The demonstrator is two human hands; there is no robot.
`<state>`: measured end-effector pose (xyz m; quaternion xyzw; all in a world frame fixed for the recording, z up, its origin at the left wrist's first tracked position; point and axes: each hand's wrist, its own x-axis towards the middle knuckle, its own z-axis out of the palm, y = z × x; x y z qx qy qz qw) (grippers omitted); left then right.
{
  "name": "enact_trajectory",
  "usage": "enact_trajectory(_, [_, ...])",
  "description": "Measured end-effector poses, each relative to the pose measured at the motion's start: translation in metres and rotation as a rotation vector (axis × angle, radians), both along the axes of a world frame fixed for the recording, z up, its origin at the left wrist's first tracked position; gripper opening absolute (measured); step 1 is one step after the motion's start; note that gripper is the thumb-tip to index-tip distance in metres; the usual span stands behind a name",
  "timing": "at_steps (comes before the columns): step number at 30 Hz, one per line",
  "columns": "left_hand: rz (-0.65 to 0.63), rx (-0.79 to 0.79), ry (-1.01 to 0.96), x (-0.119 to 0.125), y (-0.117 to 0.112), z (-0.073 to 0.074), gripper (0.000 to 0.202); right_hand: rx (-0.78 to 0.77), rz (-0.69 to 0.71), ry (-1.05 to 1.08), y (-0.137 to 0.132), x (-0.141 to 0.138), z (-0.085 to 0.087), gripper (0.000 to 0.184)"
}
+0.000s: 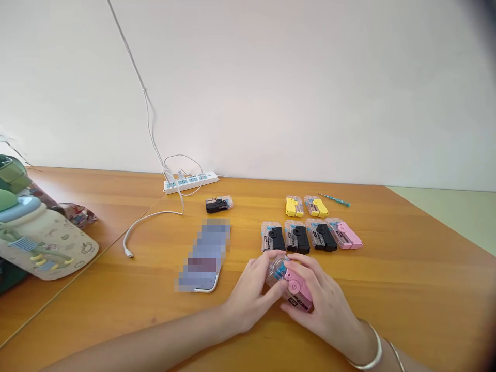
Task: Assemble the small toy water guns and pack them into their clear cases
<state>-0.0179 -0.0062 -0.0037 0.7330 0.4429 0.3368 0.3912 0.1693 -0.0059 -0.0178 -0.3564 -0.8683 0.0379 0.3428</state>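
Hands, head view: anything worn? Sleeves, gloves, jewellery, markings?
No gloves on the left hand or right hand, and no sleeves on the forearms in view. The right wrist carries a thin silver-coloured bangle with a second, finer band just behind it. No rings, watch or markings visible.

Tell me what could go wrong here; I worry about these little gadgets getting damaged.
The left hand and right hand both hold the pink camera; its glossy shell might slip from the grip. The row of packs lies just beyond the hands, so a forward move could knock them askew. The phone lies close to the left hand and could be nudged.
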Motion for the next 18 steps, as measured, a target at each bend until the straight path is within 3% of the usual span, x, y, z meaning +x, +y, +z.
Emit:
enact_trajectory(5, [-0.027,-0.165,-0.179,0.001,0.000,0.001,0.033,-0.572,0.030,0.212,-0.003,-0.003,0.005,0.047])
enact_trajectory(8, [-0.042,-0.176,-0.247,0.001,0.001,0.000,0.027,-0.926,0.187,0.373,-0.001,-0.002,0.013,0.049])
enact_trajectory(10, [-0.058,-0.176,-0.246,0.000,0.002,0.001,0.026,-1.058,0.281,0.404,0.003,0.001,0.016,0.051])
enact_trajectory(14, [-0.117,-0.171,-0.188,0.000,0.003,0.004,0.026,-1.068,0.297,0.352,0.019,0.017,0.016,0.041])
enact_trajectory(18, [-0.174,-0.160,-0.106,-0.001,0.002,0.006,0.028,-0.879,0.171,0.360,0.032,0.028,0.016,0.029])
